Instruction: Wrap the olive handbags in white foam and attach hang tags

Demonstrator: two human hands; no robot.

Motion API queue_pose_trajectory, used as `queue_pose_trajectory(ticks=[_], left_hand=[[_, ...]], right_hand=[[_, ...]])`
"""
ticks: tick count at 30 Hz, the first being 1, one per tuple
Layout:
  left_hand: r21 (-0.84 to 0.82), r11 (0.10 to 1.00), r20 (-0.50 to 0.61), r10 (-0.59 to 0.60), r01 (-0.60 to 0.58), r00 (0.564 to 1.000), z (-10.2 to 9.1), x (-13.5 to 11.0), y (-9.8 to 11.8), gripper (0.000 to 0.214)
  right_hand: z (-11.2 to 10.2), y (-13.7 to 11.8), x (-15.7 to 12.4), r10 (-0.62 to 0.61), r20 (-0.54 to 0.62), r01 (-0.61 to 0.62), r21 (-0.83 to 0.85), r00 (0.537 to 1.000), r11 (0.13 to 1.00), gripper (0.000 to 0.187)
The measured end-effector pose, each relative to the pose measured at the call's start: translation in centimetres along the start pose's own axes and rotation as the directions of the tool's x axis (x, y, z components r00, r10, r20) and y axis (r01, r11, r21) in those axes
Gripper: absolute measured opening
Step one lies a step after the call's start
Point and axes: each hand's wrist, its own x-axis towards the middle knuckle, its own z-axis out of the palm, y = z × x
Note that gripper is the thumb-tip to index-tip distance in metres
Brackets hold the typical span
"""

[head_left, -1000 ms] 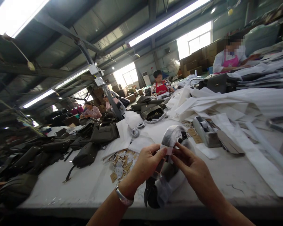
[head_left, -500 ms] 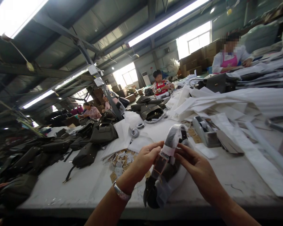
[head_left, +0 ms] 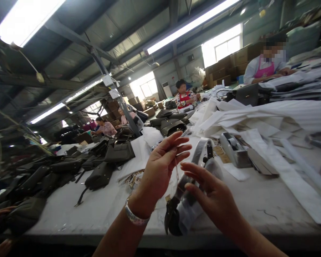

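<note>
My left hand (head_left: 160, 169) is raised above the table with its thumb pressed against the fingers. From that pinch hangs a thin pale string (head_left: 177, 170). My right hand (head_left: 212, 194) is close by on the right, fingers apart and nothing visibly gripped. Beneath both hands lies a dark bag (head_left: 172, 217), partly covered in clear plastic and partly hidden by my right hand. Its handle (head_left: 200, 150), wrapped in pale film, arches up behind my fingers. Left of my left wrist is a pile of stringed tags (head_left: 135, 178), largely blocked by my forearm.
A grey tape dispenser (head_left: 237, 153) stands to the right, beside flat grey card pieces (head_left: 262, 164). White foam sheets (head_left: 291, 117) spread over the right side. Dark bags (head_left: 96, 175) are heaped on the left. Several co-workers sit farther back; another person's hand (head_left: 2, 214) shows at far left.
Both hands have come off the wrapped handle. My left hand has risen and now pinches a string; my right hand has opened and shifted slightly down. The bag stays in place.
</note>
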Motion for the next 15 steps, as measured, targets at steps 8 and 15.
queue_pose_trajectory(ticks=[8, 15], left_hand=[[0.002, 0.998, 0.034, 0.064, -0.064, 0.997, 0.9, -0.8, -1.3, 0.033], [0.303, 0.951, 0.028, 0.058, -0.064, 0.998, -0.8, -1.7, -2.9, 0.035]], right_hand=[[0.0, -1.2, 0.5, 0.269, -0.083, -0.23, 0.321, 0.959, 0.919, 0.031], [-2.0, -1.0, -0.2, 0.342, -0.077, -0.31, 0.275, 0.937, 0.91, 0.034]])
